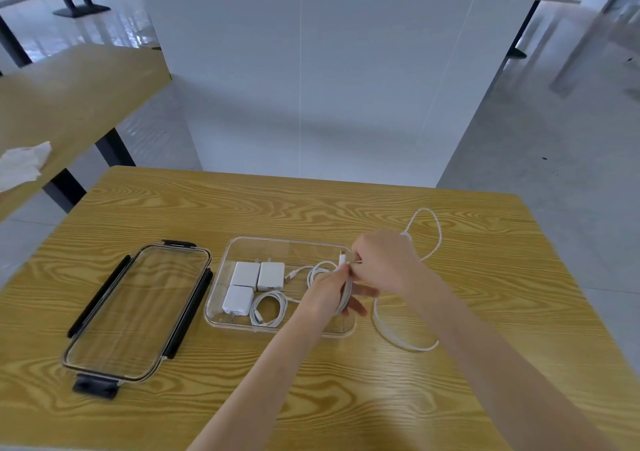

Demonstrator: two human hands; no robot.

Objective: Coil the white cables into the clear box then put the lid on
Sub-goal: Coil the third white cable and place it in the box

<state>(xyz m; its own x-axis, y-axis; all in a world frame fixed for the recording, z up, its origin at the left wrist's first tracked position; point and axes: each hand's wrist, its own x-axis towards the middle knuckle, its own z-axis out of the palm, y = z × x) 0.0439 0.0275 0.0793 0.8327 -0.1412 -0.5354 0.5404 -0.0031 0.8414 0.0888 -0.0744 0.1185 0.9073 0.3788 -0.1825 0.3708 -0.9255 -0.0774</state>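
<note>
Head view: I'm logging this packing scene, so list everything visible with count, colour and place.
clear box: one, transparent, table centre
chargers: three, white, left part of box
coiled cables: two, white, in box
loose cable: one, white, trailing on table right of box
lid: one, clear with black clips, left of box
table: one, wood grain
cloth: one, white, neighbouring table
hands: left wrapped in cable, right pinching cable

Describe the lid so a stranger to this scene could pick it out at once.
On the wooden table, look left of the clear box that holds the white chargers and cables. The lid lies flat there, by itself. It is the only clear thing with black clips along its edges, and nothing lies in it.
</note>
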